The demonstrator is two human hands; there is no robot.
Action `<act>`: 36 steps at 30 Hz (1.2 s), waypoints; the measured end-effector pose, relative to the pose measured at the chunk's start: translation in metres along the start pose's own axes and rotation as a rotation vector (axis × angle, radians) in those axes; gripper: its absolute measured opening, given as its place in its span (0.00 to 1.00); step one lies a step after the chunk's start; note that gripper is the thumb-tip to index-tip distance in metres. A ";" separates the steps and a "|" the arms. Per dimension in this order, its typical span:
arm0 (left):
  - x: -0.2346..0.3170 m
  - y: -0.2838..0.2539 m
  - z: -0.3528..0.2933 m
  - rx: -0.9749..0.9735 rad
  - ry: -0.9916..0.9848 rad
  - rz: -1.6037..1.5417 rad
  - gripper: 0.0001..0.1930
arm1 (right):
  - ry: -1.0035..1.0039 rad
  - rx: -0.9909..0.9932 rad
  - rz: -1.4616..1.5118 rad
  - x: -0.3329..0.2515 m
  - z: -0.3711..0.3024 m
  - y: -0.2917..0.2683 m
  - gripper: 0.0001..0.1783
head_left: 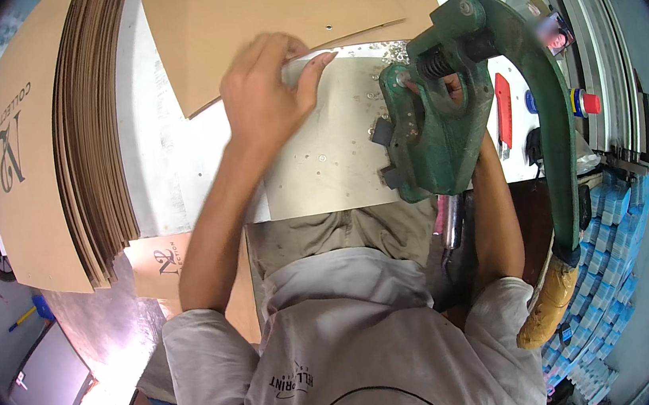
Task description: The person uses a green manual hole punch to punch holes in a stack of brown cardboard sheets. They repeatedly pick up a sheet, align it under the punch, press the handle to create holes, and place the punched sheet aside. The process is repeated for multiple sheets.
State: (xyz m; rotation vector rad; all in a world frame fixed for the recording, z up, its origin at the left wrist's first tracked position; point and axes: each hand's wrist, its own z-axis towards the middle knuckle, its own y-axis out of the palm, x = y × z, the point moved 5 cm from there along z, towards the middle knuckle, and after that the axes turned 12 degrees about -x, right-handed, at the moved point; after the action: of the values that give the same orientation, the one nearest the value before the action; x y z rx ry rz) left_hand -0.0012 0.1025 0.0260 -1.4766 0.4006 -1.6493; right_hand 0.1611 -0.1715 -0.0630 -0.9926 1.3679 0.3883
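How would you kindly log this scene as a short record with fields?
Left hand: raised, thumb and fingers apart, near a flat brown cardboard sheet
Right hand: mostly hidden behind a green metal lever press
Near press: small shiny metal pieces, scattered
Right of press: slim red utility knife
Far left: thick stack of brown cardboard sheets

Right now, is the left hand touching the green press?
No, the left hand is at the brown cardboard, with a visible gap between it and the green press.
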 end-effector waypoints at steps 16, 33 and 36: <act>0.031 0.040 0.033 -0.188 0.337 0.097 0.16 | 0.201 0.178 0.635 -0.062 0.012 -0.001 0.08; 0.047 0.063 0.020 -0.289 0.193 -0.012 0.14 | -0.173 0.447 -0.750 -0.259 -0.110 -0.047 0.25; 0.049 0.068 0.019 -0.246 0.221 0.008 0.16 | -0.438 0.251 -0.851 -0.238 -0.134 0.014 0.24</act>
State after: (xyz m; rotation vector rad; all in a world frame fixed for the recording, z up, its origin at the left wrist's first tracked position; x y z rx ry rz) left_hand 0.0458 0.0317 0.0133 -1.4677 0.7534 -1.8143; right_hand 0.0144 -0.1951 0.1667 -1.0994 0.5020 -0.2023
